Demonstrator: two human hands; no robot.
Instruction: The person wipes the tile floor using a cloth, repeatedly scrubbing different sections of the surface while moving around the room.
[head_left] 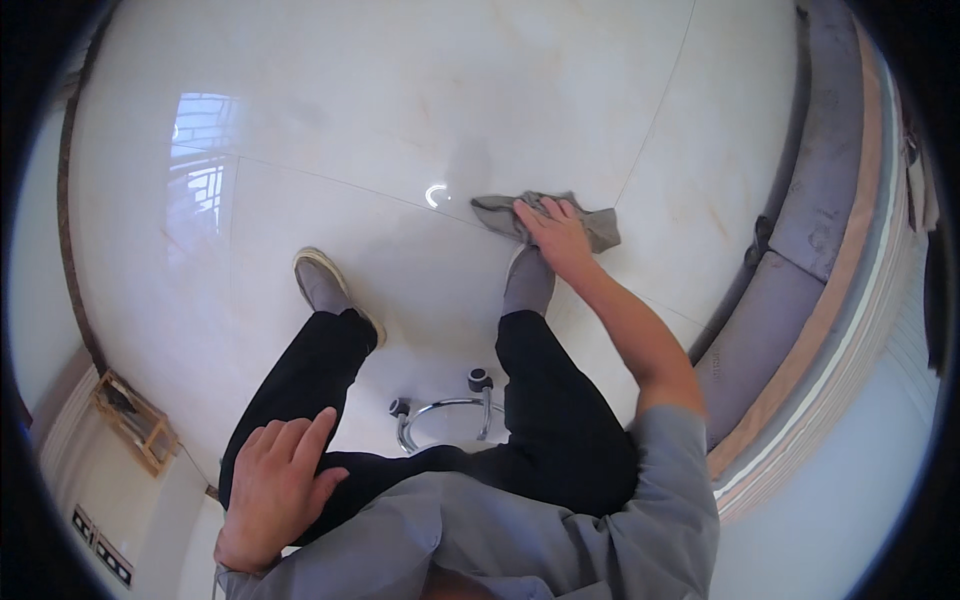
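Note:
A crumpled grey cloth (pixel 602 228) lies on the glossy pale tiled floor (pixel 370 90), just ahead of my right shoe. My right hand (pixel 558 238) reaches down over it, with the fingers bent onto the fabric and pressing it to the tiles. Part of the cloth is hidden beneath the palm. My left hand (pixel 282 482) is over my left thigh, with nothing in it, its fingers stretched out and the thumb apart.
Between my legs show a stool's chrome ring and black-tipped feet (pixel 480 380). Along the right runs a low grey cushioned seat (pixel 820 210) with a wooden edge. A small wooden frame (pixel 135 420) stands by the left wall. My grey shoes (pixel 322 280) rest on the floor.

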